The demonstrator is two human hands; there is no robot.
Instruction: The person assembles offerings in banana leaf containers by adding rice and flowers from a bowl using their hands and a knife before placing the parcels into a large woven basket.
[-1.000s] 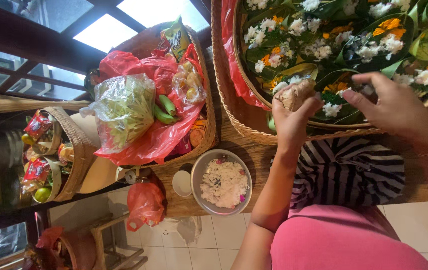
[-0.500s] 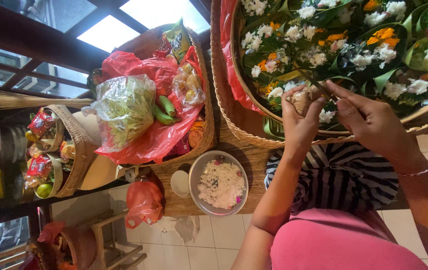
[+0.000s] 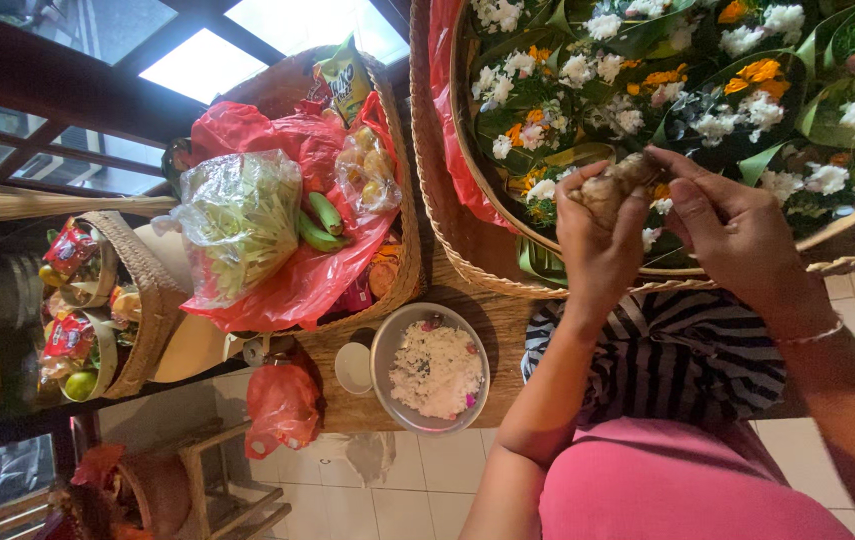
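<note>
Right of centre I see my left hand (image 3: pixel 595 240) and right hand (image 3: pixel 732 235) closed together on one small brownish, knobbly lump (image 3: pixel 615 185), fingertips of both pinching it from either side; it looks like a root or a bit of food, though I can't tell which at this angle. I judge it's gripped that way to pull or break it just over the rim of the big woven tray (image 3: pixel 457 235), so bits drop among the leaf cups with white and orange flowers (image 3: pixel 707 95) at upper right. Below the hands, a striped cloth (image 3: pixel 667 355) lies over a pink lap (image 3: pixel 677 490). At centre bottom a metal bowl of white rice (image 3: pixel 432 368) sits on the wooden table (image 3: pixel 347 400), beside a small white lid (image 3: pixel 353 368). Further left, a basket (image 3: pixel 402 215) with red plastic bags, green bananas (image 3: pixel 319 222) and a clear bag of greens (image 3: pixel 237 225) crowds the table's edge
</note>
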